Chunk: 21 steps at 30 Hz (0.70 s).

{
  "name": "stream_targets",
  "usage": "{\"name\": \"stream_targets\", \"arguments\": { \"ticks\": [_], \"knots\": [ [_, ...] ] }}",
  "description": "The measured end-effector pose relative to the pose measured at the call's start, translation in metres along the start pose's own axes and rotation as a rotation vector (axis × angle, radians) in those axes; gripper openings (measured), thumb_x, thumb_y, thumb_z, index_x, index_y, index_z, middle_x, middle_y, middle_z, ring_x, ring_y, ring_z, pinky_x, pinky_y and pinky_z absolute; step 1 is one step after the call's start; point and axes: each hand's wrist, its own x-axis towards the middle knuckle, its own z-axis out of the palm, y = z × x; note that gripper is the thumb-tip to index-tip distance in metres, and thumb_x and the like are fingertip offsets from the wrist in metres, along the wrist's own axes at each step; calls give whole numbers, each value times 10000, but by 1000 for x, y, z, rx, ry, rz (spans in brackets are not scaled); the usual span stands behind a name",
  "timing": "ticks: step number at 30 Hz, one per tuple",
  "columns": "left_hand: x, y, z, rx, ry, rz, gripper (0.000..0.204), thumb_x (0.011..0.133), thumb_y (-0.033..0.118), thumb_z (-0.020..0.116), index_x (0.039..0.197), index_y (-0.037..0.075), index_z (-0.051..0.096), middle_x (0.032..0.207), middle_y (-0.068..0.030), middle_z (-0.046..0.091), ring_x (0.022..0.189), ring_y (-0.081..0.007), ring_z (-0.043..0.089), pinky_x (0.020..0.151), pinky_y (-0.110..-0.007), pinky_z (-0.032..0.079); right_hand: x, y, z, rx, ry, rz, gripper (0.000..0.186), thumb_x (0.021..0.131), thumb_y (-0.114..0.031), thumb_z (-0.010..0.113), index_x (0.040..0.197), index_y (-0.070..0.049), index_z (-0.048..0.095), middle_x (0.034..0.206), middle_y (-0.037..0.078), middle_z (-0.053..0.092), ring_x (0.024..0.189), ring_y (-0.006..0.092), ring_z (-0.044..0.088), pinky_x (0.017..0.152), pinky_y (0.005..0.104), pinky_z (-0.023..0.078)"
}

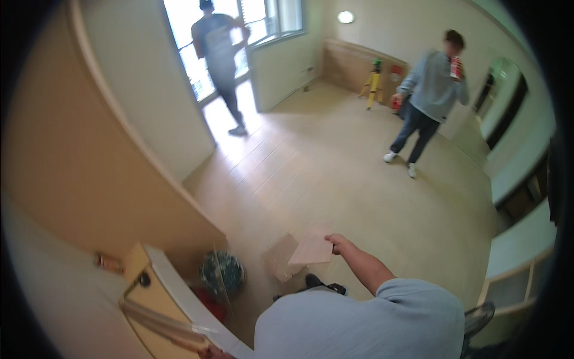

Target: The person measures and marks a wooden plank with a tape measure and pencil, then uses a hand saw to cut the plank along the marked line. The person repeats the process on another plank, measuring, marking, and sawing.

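Note:
My right hand (338,242) reaches out with its fingers closed on the right edge of a thin, pale pinkish board (311,248). The board hangs above the floor, partly in front of a second, browner flat piece (278,257) with a speckled face. At the lower edge, my left hand (212,352) is only partly visible. It is closed at the end of a wooden strip (173,336) beside a pale wooden cabinet-like piece (143,326); what it grips is unclear. A dark bucket (222,272) with pale smears stands between that piece and the boards.
One person (430,90) stands at the right, holding a red-and-white object up. Another person (221,60) is at the bright doorway. A yellow tripod (373,87) with a green top stands by the far wall. A tan panel (89,161) rises at left; a wooden frame (520,284) is at right.

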Motion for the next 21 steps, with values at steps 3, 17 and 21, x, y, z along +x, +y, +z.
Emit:
{"name": "stream_targets", "arguments": {
  "ticks": [3,17,21],
  "knots": [
    [-36,10,1,39,-54,-227,196,801,63,633,920,41,479,876,-26,431,811,-195,466,783,-357,450,18,-17,-14,-65,29,-2,452,1050,-110,528,1443,84,419,1337,281,617,1195,404,665,1023,575,564],
    [-182,99,-13,540,-368,-258,139,882,64,725,897,45,588,701,-13,582,622,-101,537,601,-277,460,44,-26,10,-451,-190,-81,443,1074,-203,516,1422,69,479,1350,217,626,1203,371,639,1036,531,536],
    [-191,99,-19,627,-474,-308,146,862,78,748,916,22,625,696,-45,631,612,-114,588,605,-294,500,41,3,30,-636,-224,-91,298,1029,-162,582,1312,-70,578,1202,107,684,1065,260,674,908,481,568]
  ]
}}
